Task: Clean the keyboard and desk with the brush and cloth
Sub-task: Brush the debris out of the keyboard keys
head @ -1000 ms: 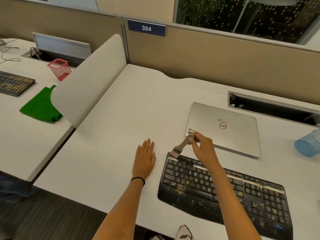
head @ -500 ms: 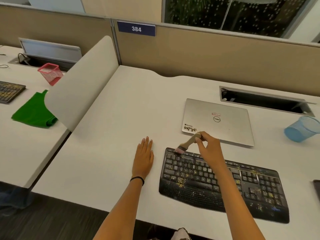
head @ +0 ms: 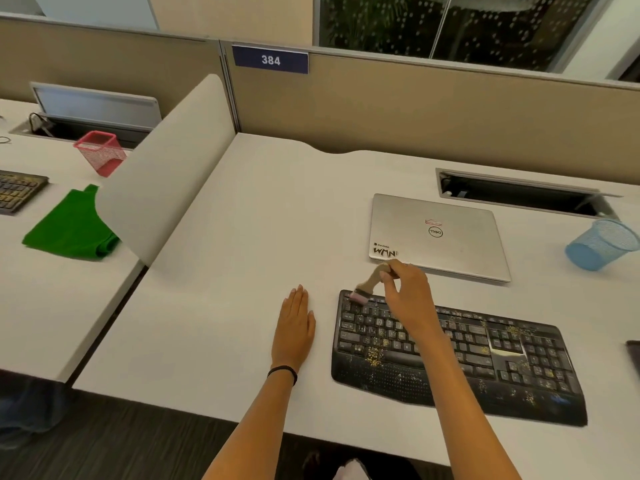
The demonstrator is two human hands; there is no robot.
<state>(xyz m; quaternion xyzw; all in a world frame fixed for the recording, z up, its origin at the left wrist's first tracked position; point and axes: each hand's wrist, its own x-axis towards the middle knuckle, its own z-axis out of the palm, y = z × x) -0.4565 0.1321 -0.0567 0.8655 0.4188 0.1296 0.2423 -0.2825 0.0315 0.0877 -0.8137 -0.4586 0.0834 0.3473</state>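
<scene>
1. brush (head: 369, 285) pinched at the upper end of its tan handle between thumb and fingertips of the right hand (head: 408, 299); handle tilted, pink bristles down on the far left corner of the black keyboard (head: 512, 362).
2. right hand with fingers curled round the handle end, hovering above the top key rows, forearm crossing the middle of the keyboard.
3. left hand (head: 294, 323) flat and palm down on the white desk (head: 242, 237), fingers straight and close together, holding nothing; just beside the keyboard's left edge without touching it; black band (head: 283, 372) round the wrist.
4. keyboard lying near the front edge of the desk, to the right of the left hand and under the right one; yellowish crumbs (head: 373, 355) scattered over keys and palm rest, thickest by the space bar and above the number pad.
5. green cloth (head: 69, 230) crumpled on the neighbouring desk to the left, partly behind the curved white divider (head: 162, 174), well apart from both hands and touched by neither.
6. closed silver dell laptop (head: 436, 233) just behind the keyboard, its near left corner close to the top end of the brush handle.
7. blue mesh cup (head: 601, 244) near the right edge of the view, well apart from the right hand.
8. open cable tray (head: 523, 195) behind the laptop, along the beige partition; navy plate (head: 270, 59) marked 384 on that partition.
9. pink mesh pen holder (head: 100, 152) and second keyboard (head: 19, 194) on the neighbouring desk, beyond the cloth.
</scene>
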